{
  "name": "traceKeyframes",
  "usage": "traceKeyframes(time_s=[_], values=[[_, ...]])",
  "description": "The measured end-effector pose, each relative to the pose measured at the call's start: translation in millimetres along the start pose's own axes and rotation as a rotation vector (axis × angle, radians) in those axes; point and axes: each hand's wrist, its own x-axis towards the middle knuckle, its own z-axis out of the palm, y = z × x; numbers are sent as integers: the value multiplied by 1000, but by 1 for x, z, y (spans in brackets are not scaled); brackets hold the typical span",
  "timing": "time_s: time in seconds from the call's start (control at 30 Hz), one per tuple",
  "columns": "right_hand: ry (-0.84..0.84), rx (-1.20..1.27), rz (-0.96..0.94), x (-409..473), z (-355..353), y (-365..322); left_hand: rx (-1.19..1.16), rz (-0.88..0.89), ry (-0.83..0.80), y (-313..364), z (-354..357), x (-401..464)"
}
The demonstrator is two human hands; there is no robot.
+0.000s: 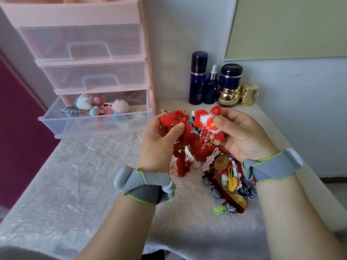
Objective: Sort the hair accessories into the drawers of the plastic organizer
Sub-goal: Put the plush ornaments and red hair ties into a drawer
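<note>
Both hands were up over the table (78, 184), each busy with a red hair piece. The left hand (159, 145) had its thumb and fingers curled round a red tassel clip (175, 119), with the long red threads hanging down below the palm toward the table. The right hand (242, 134) pinched a red flower clip (205, 119) between thumb and fingers (the one with a white fluffy centre and a little yellow square on it), beaded strands dangling under it. The two clips were just beside each other, and I couldn't tell if their strands were tangled together or only overlapping.

Under and between the wrists sat the pile (227, 177) of other accessories on the white cloth: a pink blossom clip, yellow and orange bits, a black cat-face piece, a dark red headband with silver glitter balls, and a green clip (219, 210) at the near edge.

The pink organizer (84, 14) stood at the back left. Its bottom drawer (90, 122) was pulled out and already held some plush and pom-pom pieces (97, 106); the two drawers above it were pushed in.

At the back by the wall stood dark blue bottles (199, 77) and gold jars (248, 93). Both wrists had grey bands (148, 186) with green edging.
</note>
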Motion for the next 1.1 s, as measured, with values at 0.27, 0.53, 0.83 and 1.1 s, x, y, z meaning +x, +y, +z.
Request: traceKeyframes(time_s=[0.27,0.53,0.83,1.1], values=[[-19,-323,-13,8,7,2,-317,-321,-225,8,11,-4],[39,-793,-148,8,2,-7,-294,-196,-192,3,20,2],[220,-923,-59,5,-38,-2,135,43,94,-7,-4,13],[-58,-1426,188,7,-26,10,377,184,64,-7,-3,11]])
